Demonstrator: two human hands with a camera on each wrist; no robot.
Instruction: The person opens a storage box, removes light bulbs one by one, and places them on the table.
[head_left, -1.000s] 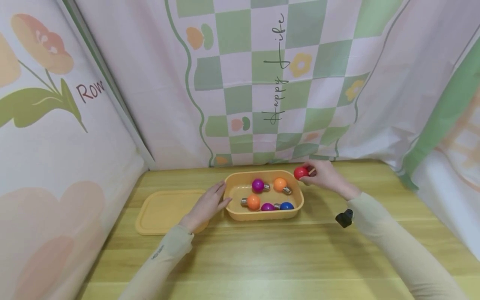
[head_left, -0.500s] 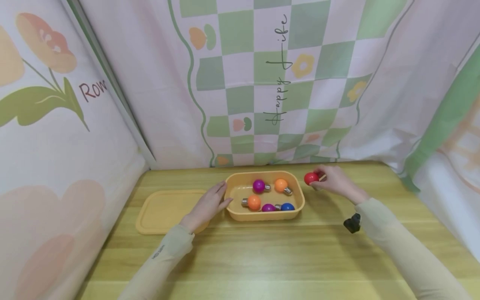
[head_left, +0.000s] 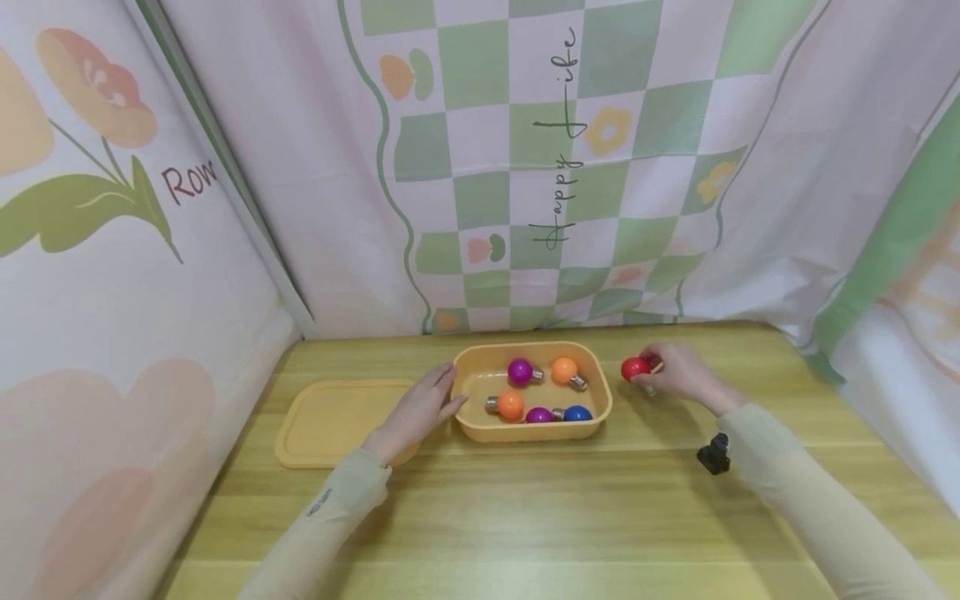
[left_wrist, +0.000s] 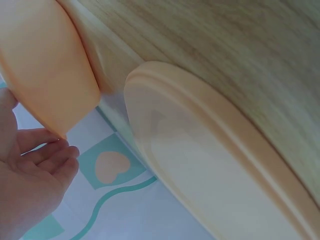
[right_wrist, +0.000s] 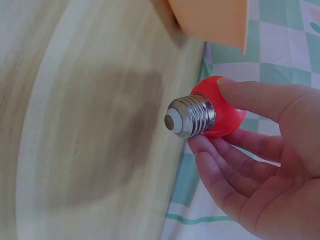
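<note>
My right hand (head_left: 684, 375) pinches a red light bulb (head_left: 634, 369) between thumb and fingers, off the table to the right of a yellow plastic box (head_left: 532, 433). In the right wrist view the bulb's silver screw base (right_wrist: 192, 117) points away from the palm. My left hand (head_left: 412, 417) rests its fingers against the box's left end, touching the rim. Inside the box lie two orange bulbs, one of them an orange bulb (head_left: 511, 406) near the left, two purple bulbs including a purple bulb (head_left: 520, 372) at the back, and a blue bulb (head_left: 577, 414), partly hidden by the front wall.
A flat yellow lid (head_left: 337, 421) lies on the wooden table (head_left: 510, 517) left of the box, partly under the left forearm's line of sight. A checked curtain (head_left: 547, 167) hangs behind the table. A small black device (head_left: 715, 454) sits at the right wrist.
My right hand has carried the red bulb from beside the box's back right corner, rightward and a little nearer to me. The left hand stays at the box.
</note>
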